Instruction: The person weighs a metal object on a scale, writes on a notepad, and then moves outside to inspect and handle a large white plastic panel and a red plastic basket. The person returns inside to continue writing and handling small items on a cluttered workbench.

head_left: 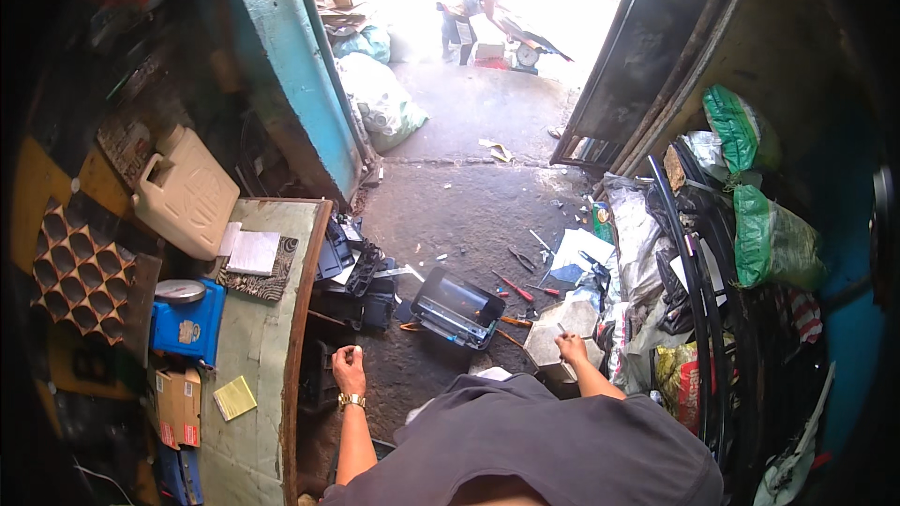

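My left hand [349, 371], with a metal watch on its wrist, is raised beside the table edge, near black plastic parts [367, 290]. Its fingers are curled together, and what they hold, if anything, is too small to make out. My right hand [574, 349] pinches a small pale stick [562, 327] above a light grey block [546, 345]. On the floor ahead, between the hands, lies an opened black plastic machine casing [457, 309]. Right of it are a red-handled screwdriver [511, 285], pliers [522, 258] and an orange-handled tool [515, 321].
At left, a table [258, 370] bears a beige jerrycan [192, 192], a blue scale [189, 319] and a yellow notepad [234, 398]. Filled sacks [773, 239] and long black strips [689, 290] crowd the right. Beyond the doorway, a person [466, 19] bends over a weighing scale [527, 56].
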Motion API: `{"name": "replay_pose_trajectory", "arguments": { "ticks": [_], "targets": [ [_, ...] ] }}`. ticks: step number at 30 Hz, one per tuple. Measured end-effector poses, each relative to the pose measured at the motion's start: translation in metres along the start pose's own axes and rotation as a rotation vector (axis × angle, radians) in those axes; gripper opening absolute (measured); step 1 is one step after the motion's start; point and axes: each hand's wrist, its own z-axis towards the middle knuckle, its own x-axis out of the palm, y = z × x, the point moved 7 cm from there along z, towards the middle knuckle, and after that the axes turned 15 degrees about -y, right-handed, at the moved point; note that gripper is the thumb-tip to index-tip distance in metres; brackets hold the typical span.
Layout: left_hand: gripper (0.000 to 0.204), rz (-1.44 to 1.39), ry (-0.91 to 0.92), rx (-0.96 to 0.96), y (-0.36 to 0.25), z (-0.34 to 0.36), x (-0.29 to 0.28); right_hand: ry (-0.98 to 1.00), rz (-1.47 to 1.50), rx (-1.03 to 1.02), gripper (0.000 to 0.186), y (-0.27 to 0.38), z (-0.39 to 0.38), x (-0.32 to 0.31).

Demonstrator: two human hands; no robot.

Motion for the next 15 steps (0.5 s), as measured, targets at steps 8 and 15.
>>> {"name": "replay_pose_trajectory", "arguments": {
  "ticks": [8, 15],
  "targets": [
    [0.03, 0.249, 0.323, -0.191, 0.1, -0.03, 0.05, 0.074, 0.017, 0.15, 0.034, 0.023, 0.038, 0.005],
    [0.041, 0.56, 0.697, -0.827, 0.229, -0.092, 0.015, 0.121, -0.072, 0.348, 0.029, 0.0, -0.003, 0.019]
  ]
}}
